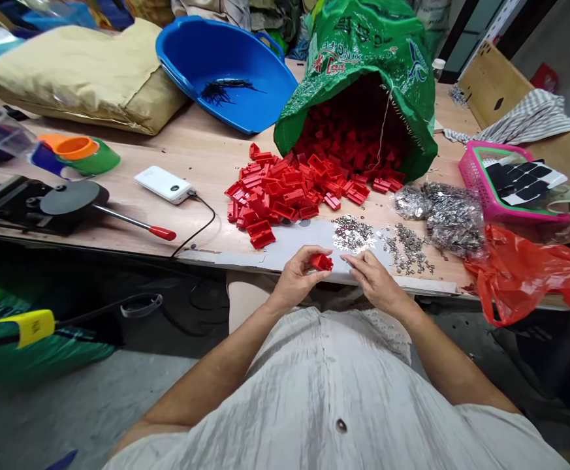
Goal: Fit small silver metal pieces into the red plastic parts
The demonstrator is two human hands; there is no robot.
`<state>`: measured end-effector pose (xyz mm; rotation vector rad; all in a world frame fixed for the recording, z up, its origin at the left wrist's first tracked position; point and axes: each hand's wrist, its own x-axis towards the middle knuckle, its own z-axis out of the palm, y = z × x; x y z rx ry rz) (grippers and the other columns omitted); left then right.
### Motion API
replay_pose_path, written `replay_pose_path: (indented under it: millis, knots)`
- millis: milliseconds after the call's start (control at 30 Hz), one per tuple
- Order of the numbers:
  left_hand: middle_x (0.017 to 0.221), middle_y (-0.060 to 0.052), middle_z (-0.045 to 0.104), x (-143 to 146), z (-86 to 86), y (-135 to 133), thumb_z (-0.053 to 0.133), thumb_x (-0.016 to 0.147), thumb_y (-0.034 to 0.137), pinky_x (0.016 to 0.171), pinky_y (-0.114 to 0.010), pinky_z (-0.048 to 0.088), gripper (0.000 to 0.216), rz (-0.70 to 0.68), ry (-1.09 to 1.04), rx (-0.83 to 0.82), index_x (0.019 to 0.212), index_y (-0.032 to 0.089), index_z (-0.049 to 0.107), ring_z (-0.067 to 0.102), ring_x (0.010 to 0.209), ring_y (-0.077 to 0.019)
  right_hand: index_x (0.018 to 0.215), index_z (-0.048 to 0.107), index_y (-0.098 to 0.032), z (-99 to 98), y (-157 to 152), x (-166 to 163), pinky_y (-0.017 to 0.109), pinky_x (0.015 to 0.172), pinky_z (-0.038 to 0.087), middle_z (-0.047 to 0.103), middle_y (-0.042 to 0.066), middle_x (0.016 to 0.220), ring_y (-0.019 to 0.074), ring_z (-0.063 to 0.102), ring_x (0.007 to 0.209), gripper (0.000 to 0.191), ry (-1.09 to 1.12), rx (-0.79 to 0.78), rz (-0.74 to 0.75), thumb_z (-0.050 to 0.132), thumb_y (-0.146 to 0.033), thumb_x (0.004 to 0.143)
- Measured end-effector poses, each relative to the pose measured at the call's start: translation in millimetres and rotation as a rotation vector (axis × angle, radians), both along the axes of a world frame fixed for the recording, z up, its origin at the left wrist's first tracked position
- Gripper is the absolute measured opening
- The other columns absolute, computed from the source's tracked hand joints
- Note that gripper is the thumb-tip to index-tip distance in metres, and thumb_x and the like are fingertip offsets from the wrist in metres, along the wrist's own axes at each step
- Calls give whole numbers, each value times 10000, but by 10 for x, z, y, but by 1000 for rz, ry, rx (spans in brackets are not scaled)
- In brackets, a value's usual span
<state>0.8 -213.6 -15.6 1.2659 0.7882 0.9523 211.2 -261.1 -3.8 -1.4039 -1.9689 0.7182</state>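
Observation:
My left hand [298, 277] is closed around a small red plastic housing [322, 262], held at the table's front edge. Just to its right, my right hand [373, 277] has thumb and fingertips pressed together, pointing at the housing but apart from it. Whatever its fingertips hold, if anything, is too small to make out. Beyond the hands lies a heap of thin silvery metal pieces [354, 234]. More small metal parts [409, 248] are scattered to the right. A large pile of red plastic housings [279, 186] spills out of a green woven sack [363, 39].
Plastic bags of metal parts [454, 219] and a red plastic bag [534, 267] lie right, near a pink basket [471, 170]. Left are a white power bank [163, 184] with a cable, a hand press [74, 199] and a blue basin [245, 59].

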Motion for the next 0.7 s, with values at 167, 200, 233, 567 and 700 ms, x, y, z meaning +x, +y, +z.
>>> replay_pose_path:
  millis: [167, 200, 233, 567, 700]
  knots:
    - [1001, -62, 700, -54, -161, 156, 771, 704, 238, 853, -305, 502, 339, -22, 237, 152, 1019, 186, 655, 650, 901, -180, 1153, 656, -222, -147, 33, -93, 308, 830, 488, 663, 57, 969, 177, 628, 893, 242, -47, -15, -38, 521, -226, 952]
    - [977, -52, 707, -56, -175, 175, 766, 701, 238, 848, -302, 500, 336, -28, 281, 167, 1018, 191, 667, 651, 886, -179, 1121, 667, -220, -153, 46, -108, 301, 826, 485, 680, 54, 976, 174, 636, 891, 221, -62, -21, -46, 530, -224, 946]
    - [961, -45, 715, -57, -181, 189, 760, 700, 239, 848, -302, 498, 334, -34, 323, 181, 1021, 197, 679, 652, 878, -181, 1093, 676, -219, -155, 60, -118, 295, 819, 483, 693, 50, 978, 172, 643, 888, 206, -81, -28, -49, 536, -223, 942]
    - [1001, -35, 750, -60, -125, 228, 729, 702, 243, 884, -310, 485, 357, -81, 453, 232, 1058, 219, 731, 669, 913, -211, 1071, 692, -216, -179, 150, -113, 281, 832, 482, 709, 52, 1003, 166, 655, 914, 209, -184, -45, 15, 529, -207, 940]
    - [978, -33, 746, -67, -128, 245, 727, 709, 248, 864, -304, 487, 332, -98, 446, 240, 1039, 215, 730, 667, 895, -207, 1066, 688, -217, -195, 156, -122, 284, 846, 484, 702, 55, 1016, 169, 652, 942, 205, -206, -45, 16, 525, -201, 943]
